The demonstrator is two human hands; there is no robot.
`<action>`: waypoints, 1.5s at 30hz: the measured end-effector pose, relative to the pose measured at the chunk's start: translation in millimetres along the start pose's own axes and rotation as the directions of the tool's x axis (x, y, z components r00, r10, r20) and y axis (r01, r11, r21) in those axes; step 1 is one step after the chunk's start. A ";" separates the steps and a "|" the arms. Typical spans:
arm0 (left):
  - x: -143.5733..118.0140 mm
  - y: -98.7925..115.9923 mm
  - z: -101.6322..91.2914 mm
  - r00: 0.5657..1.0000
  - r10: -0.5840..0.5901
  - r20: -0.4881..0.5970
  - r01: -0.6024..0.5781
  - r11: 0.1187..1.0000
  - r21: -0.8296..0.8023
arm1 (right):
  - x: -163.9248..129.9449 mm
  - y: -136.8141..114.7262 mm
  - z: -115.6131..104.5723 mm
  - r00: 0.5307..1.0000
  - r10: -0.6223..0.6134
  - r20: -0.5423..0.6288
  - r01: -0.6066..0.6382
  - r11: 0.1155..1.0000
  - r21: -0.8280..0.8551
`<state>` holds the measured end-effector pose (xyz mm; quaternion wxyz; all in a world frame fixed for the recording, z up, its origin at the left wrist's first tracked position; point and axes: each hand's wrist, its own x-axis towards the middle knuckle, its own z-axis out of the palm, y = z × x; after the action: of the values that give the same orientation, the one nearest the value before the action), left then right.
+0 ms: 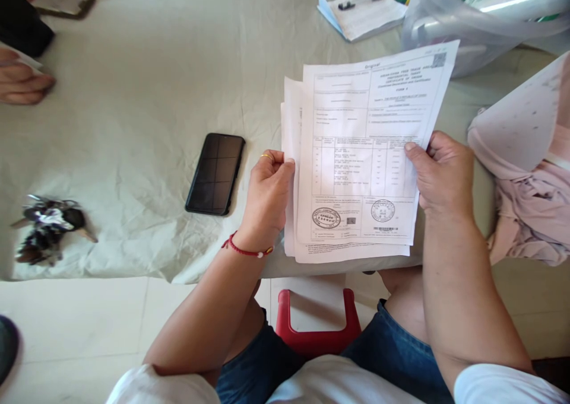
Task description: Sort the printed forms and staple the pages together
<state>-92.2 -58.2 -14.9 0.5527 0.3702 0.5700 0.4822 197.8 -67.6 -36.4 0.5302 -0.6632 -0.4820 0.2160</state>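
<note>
Between my two hands are several printed paper sheets [347, 125], held up above the table's near edge. The top sheet is a certificate form with a table of text, two round stamps near its bottom and a small square code at its upper right corner. My left hand [269, 187] pinches the left edge of the sheets between thumb and fingers. On the right edge, my right hand [445, 169] grips with its thumb on the front and its fingers behind. A black smartphone [215, 174] lies just left of my left hand, its screen dark.
A key bunch [53, 226] lies at the table's left. Another person's hand [24, 80] rests at the far left, near a second phone [60, 0]. At the upper right are a notepad with a pen [369, 15], a clear plastic container [445, 36] and pink cloth [525, 196].
</note>
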 end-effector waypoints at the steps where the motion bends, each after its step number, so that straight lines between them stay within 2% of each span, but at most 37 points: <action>1: 0.0 0.1 0.2 1.000 -0.003 -0.004 0.003 1.000 -0.005 | 0.3 1.9 -0.3 1.000 -0.011 0.004 0.011 1.000 -0.010; 6: 0.2 0.1 0.3 1.000 -0.003 -0.016 0.003 1.000 -0.023 | 2.3 9.6 -1.5 0.999 -0.045 0.014 0.046 0.998 -0.032; 15: -1.5 3.0 1.4 1.000 -0.025 -0.015 0.024 0.997 -0.067 | 2.9 9.4 -0.8 1.000 -0.021 0.000 0.021 1.000 -0.009; 37: -2.1 3.8 0.9 1.000 -0.021 -0.023 0.020 0.999 -0.030 | 3.9 7.4 -0.1 1.000 0.000 0.000 0.000 1.000 -0.030; 45: -1.5 -0.6 -0.3 0.997 0.070 -0.020 -0.069 0.997 0.028 | 2.0 5.3 0.2 1.000 0.001 0.004 -0.001 1.000 -0.008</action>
<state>-92.2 -59.8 -15.1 0.5244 0.3923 0.5691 0.4972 200.7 -65.6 -40.9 0.5265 -0.6652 -0.4835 0.2157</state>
